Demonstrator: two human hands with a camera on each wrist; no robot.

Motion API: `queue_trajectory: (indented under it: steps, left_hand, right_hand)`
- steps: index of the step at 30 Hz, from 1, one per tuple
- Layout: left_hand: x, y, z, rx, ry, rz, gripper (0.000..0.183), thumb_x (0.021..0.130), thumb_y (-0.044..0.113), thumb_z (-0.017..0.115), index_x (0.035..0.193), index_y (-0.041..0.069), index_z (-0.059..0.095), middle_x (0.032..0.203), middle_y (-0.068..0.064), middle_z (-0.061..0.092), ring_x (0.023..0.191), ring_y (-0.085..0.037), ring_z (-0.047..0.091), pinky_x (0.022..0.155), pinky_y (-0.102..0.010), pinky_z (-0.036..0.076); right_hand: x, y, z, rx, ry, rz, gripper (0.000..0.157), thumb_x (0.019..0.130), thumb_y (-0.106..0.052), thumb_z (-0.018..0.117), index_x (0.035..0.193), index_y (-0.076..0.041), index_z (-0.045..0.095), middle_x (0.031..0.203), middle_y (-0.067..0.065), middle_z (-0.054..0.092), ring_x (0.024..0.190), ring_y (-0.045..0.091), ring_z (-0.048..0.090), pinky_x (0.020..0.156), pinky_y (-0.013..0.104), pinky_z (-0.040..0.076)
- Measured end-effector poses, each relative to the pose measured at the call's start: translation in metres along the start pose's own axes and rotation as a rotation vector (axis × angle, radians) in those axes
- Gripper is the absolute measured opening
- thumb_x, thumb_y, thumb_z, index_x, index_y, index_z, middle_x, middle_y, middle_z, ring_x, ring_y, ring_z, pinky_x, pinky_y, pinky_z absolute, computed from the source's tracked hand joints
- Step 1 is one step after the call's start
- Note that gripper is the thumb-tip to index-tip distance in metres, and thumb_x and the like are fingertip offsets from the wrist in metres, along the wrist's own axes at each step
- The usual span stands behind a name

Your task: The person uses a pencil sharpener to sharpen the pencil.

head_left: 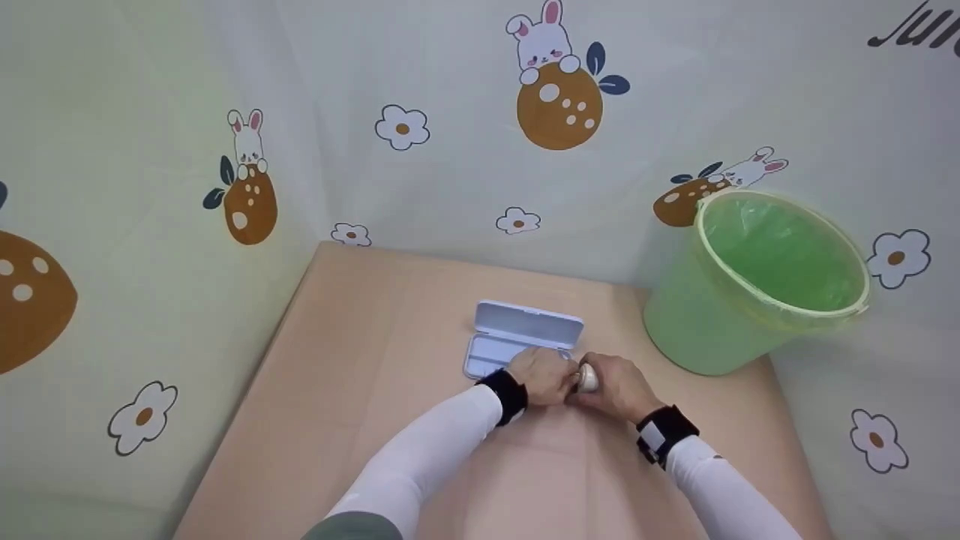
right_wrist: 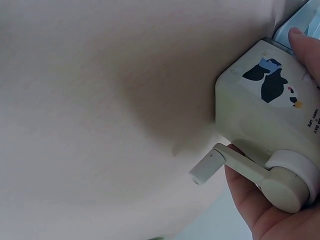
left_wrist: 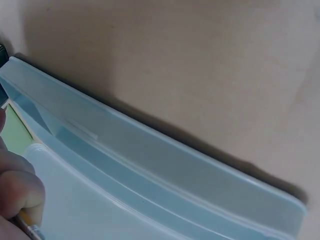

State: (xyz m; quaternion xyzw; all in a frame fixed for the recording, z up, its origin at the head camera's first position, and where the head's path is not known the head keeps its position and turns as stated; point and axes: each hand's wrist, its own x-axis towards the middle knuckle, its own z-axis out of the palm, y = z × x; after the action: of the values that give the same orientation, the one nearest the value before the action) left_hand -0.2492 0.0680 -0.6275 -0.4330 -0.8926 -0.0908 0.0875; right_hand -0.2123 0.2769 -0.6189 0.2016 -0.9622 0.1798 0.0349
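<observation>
My right hand [head_left: 619, 386] grips a cream crank pencil sharpener [right_wrist: 270, 100] with dark penguin pictures. In the right wrist view its crank handle [right_wrist: 240, 165] sticks out to the left. My left hand [head_left: 544, 375] is right beside the sharpener, in front of the pencil case. Its curled fingers [left_wrist: 20, 190] pinch a thin pencil [left_wrist: 25, 220], of which only a short stretch shows. Whether the pencil's tip is inside the sharpener cannot be seen. A light blue pencil case [head_left: 529, 321] lies with its lid raised, partly covered by the left hand.
A light green bin [head_left: 690, 322] with a green liner stands at the right back of the table [head_left: 360, 330]. Patterned cloth walls [head_left: 450, 172] rise behind and at the left side.
</observation>
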Motion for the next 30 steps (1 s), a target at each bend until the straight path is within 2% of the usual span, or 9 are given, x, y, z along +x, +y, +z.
queue_trajectory:
  steps: [5,15,23,30]
  left_hand:
    - [-0.0009,-0.0017,0.0002,0.01,-0.012,0.012,0.028,0.112,0.039,0.062,0.094,0.022,0.075,0.078,0.005,0.076,0.074,-0.017,0.079,0.065,-0.036,0.062]
    - [-0.0031,-0.0045,-0.0009,0.009,-0.024,-0.012,0.034,0.116,0.042,0.058,0.095,0.024,0.079,0.078,0.007,0.077,0.075,-0.015,0.079,0.067,-0.034,0.062]
    - [-0.0039,-0.0027,-0.0047,0.024,-0.048,-0.034,0.038,0.116,0.044,0.056,0.094,0.022,0.078,0.079,0.005,0.077,0.077,-0.016,0.079,0.069,-0.034,0.063]
    - [-0.0025,0.0036,-0.0077,0.068,-0.041,-0.013,0.023,0.112,0.039,0.063,0.1,0.022,0.074,0.088,0.006,0.078,0.083,-0.013,0.079,0.071,-0.032,0.065]
  right_hand:
    - [-0.0002,0.0001,0.0001,0.007,0.011,-0.009,0.047,0.075,-0.037,0.104,0.1,-0.016,0.07,0.088,-0.002,0.076,0.08,0.016,0.071,0.071,0.036,0.057]
    - [0.0009,-0.0013,-0.0007,0.01,-0.003,0.001,0.046,0.075,-0.032,0.104,0.1,-0.016,0.069,0.088,-0.003,0.075,0.079,0.015,0.069,0.07,0.035,0.056]
    - [0.001,-0.0014,-0.0009,0.004,0.001,-0.006,0.047,0.075,-0.034,0.105,0.1,-0.016,0.069,0.088,-0.002,0.076,0.08,0.016,0.07,0.071,0.035,0.057]
    - [0.0011,-0.0005,-0.0002,0.017,-0.005,0.012,0.045,0.075,-0.033,0.104,0.099,-0.016,0.069,0.086,-0.004,0.073,0.078,0.014,0.067,0.069,0.034,0.055]
